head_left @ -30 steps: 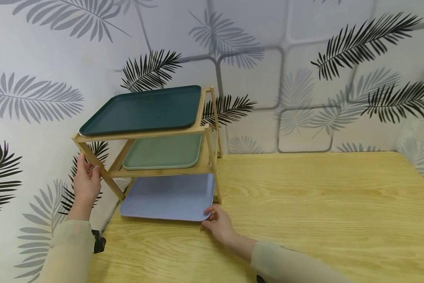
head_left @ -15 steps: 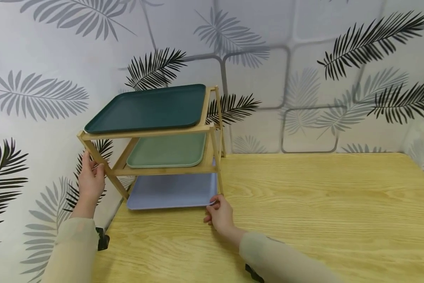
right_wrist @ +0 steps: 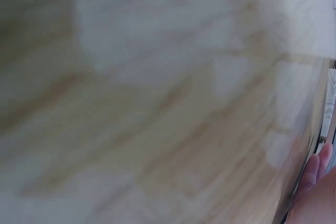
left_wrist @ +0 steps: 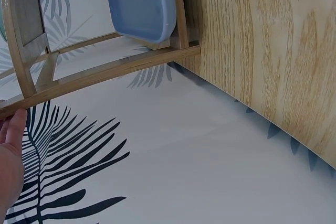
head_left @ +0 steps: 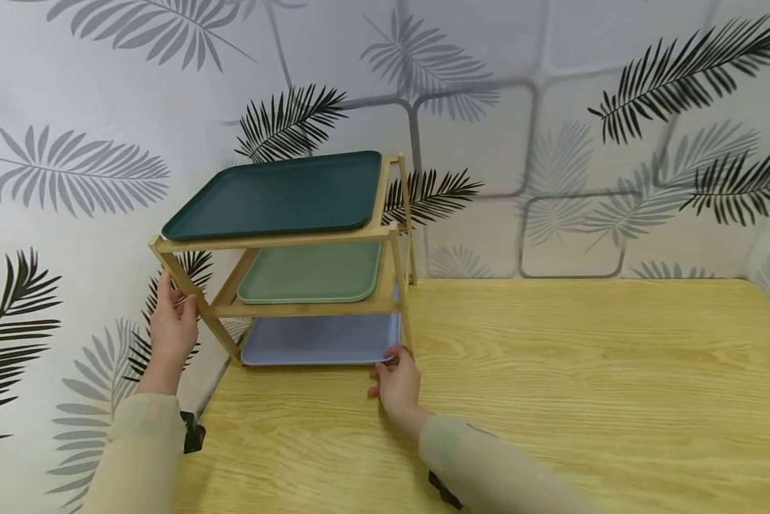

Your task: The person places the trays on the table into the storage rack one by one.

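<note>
A wooden rack (head_left: 320,310) with three tiers stands at the table's far left. On its top lies a dark teal tray (head_left: 275,196), and a sage green tray (head_left: 310,273) is on the middle shelf. The lavender tray (head_left: 320,339) sits at the lowest level, its front edge near the front legs. My right hand (head_left: 400,384) pinches this tray's front right corner, thumb below the rim. My left hand (head_left: 173,330) touches the outer side of the rack's left front leg with fairly straight fingers; in the left wrist view a fingertip (left_wrist: 20,118) meets the wood.
The wood-grain table (head_left: 551,371) extends to the right of the rack. A wall (head_left: 474,157) with a leaf pattern rises behind the rack and close along its left side. The right wrist view is mostly blurred wood grain.
My right hand has pushed the lavender tray back into the rack's bottom level; its front edge stuck out further before. The left hand stays at the leg, and the head view shifts slightly.
</note>
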`<control>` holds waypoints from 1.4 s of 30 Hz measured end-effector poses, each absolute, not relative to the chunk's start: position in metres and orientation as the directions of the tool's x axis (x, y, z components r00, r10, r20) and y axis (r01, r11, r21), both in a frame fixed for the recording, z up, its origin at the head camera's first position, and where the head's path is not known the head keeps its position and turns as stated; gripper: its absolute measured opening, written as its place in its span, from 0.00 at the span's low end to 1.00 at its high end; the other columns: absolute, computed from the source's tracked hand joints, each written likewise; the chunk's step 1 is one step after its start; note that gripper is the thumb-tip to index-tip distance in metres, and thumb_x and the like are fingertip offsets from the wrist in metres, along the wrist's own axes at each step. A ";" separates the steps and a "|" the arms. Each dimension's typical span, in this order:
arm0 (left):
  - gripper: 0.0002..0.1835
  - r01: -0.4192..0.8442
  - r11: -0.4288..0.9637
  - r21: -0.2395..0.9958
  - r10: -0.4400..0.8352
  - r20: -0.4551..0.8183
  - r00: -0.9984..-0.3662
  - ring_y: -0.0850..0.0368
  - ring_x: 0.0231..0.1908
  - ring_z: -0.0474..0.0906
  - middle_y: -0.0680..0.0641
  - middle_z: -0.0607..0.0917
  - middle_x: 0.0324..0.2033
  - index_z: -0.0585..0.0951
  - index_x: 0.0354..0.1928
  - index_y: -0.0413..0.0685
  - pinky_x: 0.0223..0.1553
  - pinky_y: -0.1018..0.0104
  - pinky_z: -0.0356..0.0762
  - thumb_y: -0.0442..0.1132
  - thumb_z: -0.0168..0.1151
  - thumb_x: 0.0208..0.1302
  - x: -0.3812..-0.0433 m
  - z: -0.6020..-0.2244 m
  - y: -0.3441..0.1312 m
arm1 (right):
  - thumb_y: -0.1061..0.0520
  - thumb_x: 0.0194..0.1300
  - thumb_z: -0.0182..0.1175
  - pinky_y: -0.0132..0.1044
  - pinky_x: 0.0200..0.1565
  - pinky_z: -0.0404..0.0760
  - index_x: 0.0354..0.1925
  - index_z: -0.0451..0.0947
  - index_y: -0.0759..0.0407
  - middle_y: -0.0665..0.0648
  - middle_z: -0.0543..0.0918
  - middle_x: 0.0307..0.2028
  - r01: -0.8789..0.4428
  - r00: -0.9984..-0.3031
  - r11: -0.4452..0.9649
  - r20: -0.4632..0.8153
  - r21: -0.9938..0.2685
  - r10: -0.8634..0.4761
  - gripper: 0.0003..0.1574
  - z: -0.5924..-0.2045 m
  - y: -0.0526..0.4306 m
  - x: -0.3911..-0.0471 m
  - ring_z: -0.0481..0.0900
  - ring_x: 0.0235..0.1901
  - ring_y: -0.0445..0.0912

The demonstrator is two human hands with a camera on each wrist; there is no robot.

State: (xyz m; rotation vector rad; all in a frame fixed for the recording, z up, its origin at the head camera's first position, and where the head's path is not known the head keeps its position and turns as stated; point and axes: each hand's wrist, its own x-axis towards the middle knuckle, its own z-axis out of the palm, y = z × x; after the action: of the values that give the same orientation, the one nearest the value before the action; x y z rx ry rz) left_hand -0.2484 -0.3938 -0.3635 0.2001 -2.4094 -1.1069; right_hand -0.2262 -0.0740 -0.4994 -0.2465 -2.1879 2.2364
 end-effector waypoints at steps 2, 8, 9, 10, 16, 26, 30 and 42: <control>0.35 0.066 0.659 0.749 -0.321 0.360 -0.876 0.37 0.59 0.72 0.31 0.70 0.63 0.44 0.77 0.65 0.56 0.44 0.73 0.33 0.42 0.76 -0.249 -0.363 -0.393 | 0.71 0.67 0.55 0.39 0.16 0.80 0.48 0.69 0.68 0.65 0.82 0.26 0.103 -0.986 -0.022 -0.105 -0.994 0.127 0.11 -0.499 -0.075 -0.228 0.77 0.10 0.49; 0.36 0.079 0.662 0.745 -0.316 0.372 -0.873 0.37 0.59 0.72 0.31 0.70 0.63 0.44 0.77 0.65 0.56 0.43 0.72 0.32 0.43 0.76 -0.250 -0.363 -0.394 | 0.71 0.66 0.55 0.39 0.15 0.80 0.47 0.69 0.67 0.64 0.82 0.25 0.104 -0.984 -0.001 -0.103 -0.995 0.148 0.11 -0.498 -0.079 -0.234 0.77 0.09 0.47; 0.36 0.083 0.663 0.744 -0.311 0.375 -0.873 0.37 0.59 0.72 0.31 0.70 0.63 0.44 0.77 0.65 0.56 0.43 0.72 0.32 0.43 0.76 -0.251 -0.363 -0.394 | 0.71 0.66 0.55 0.39 0.15 0.80 0.47 0.69 0.66 0.64 0.82 0.25 0.108 -0.983 0.004 -0.106 -0.994 0.151 0.11 -0.498 -0.079 -0.236 0.77 0.09 0.47; 0.36 0.086 0.664 0.743 -0.308 0.377 -0.873 0.36 0.59 0.72 0.31 0.70 0.63 0.44 0.77 0.65 0.56 0.43 0.72 0.32 0.43 0.76 -0.252 -0.364 -0.394 | 0.71 0.67 0.55 0.38 0.14 0.79 0.47 0.69 0.66 0.63 0.83 0.25 0.110 -0.982 0.011 -0.107 -0.994 0.153 0.11 -0.498 -0.079 -0.236 0.77 0.09 0.47; 0.35 0.086 0.659 0.747 -0.300 0.366 -0.881 0.37 0.60 0.71 0.32 0.69 0.64 0.45 0.77 0.65 0.56 0.43 0.72 0.33 0.43 0.76 -0.254 -0.368 -0.394 | 0.70 0.66 0.56 0.38 0.15 0.80 0.49 0.70 0.67 0.62 0.83 0.25 0.091 -0.986 0.049 -0.083 -0.995 0.144 0.13 -0.500 -0.076 -0.235 0.79 0.11 0.50; 0.34 0.063 0.681 0.730 -0.302 0.357 -0.884 0.35 0.61 0.69 0.32 0.65 0.66 0.41 0.77 0.65 0.57 0.41 0.70 0.36 0.40 0.77 -0.254 -0.363 -0.401 | 0.71 0.67 0.55 0.45 0.22 0.84 0.56 0.65 0.70 0.71 0.84 0.32 0.030 -0.990 -0.061 -0.021 -0.998 -0.140 0.20 -0.477 -0.058 -0.206 0.82 0.16 0.56; 0.34 0.046 0.673 0.738 -0.316 0.343 -0.885 0.35 0.62 0.68 0.32 0.65 0.67 0.41 0.77 0.65 0.57 0.41 0.69 0.37 0.40 0.77 -0.256 -0.362 -0.402 | 0.67 0.69 0.56 0.41 0.20 0.82 0.57 0.65 0.67 0.69 0.85 0.33 0.022 -0.971 -0.033 -0.013 -0.999 -0.239 0.20 -0.468 -0.033 -0.191 0.81 0.15 0.53; 0.31 0.000 0.420 0.907 -0.498 0.230 -0.836 0.48 0.66 0.64 0.38 0.63 0.69 0.48 0.76 0.55 0.64 0.56 0.65 0.38 0.42 0.76 -0.250 -0.373 -0.402 | 0.62 0.69 0.58 0.47 0.26 0.84 0.61 0.62 0.71 0.65 0.86 0.34 -0.008 -0.960 0.106 -0.022 -0.994 -0.279 0.27 -0.457 0.087 -0.165 0.84 0.21 0.56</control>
State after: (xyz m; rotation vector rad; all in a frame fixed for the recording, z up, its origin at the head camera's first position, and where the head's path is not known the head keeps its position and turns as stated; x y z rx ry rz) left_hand -0.2497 -0.4017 -0.3729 0.4217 -2.2087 -1.4109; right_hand -0.1654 0.0875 -0.4570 0.3277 -2.4776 2.2253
